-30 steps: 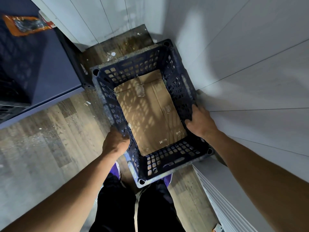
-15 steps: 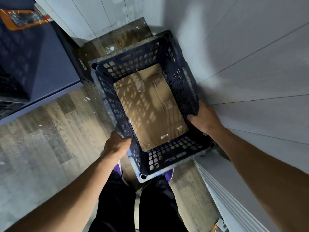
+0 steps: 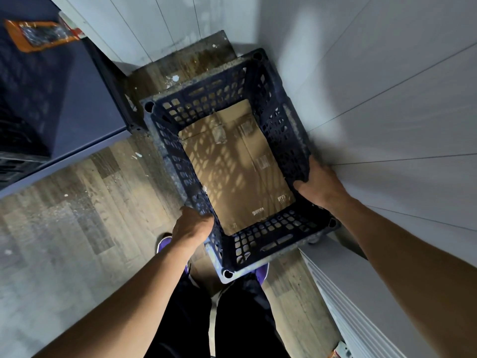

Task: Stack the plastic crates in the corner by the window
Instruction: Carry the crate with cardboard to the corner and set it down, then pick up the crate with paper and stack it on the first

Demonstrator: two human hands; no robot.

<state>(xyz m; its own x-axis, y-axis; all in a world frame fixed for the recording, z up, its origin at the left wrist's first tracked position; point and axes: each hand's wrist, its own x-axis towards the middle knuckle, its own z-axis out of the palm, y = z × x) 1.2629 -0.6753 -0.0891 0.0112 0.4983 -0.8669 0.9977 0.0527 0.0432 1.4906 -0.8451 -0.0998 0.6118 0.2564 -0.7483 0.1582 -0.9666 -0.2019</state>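
I've got the dark blue perforated crate (image 3: 206,99) mid-frame, tucked into the corner with its right side just beside the white panelled wall (image 3: 387,125). Both hands are on it. The left hand (image 3: 192,226) is curled round the left long rim, close to the near corner. The right hand (image 3: 318,184) is clamped on the right rim, squeezed between crate and wall. The near corner of the crate hangs over the person's purple shoes (image 3: 164,244). A flat cardboard sheet (image 3: 237,171) lines the crate bottom. I can't tell what, if anything, is under the crate. On the left there's a dark blue cabinet (image 3: 64,99) with an orange packet (image 3: 38,34) on top. The wood plank floor (image 3: 77,202) is paint-flecked.
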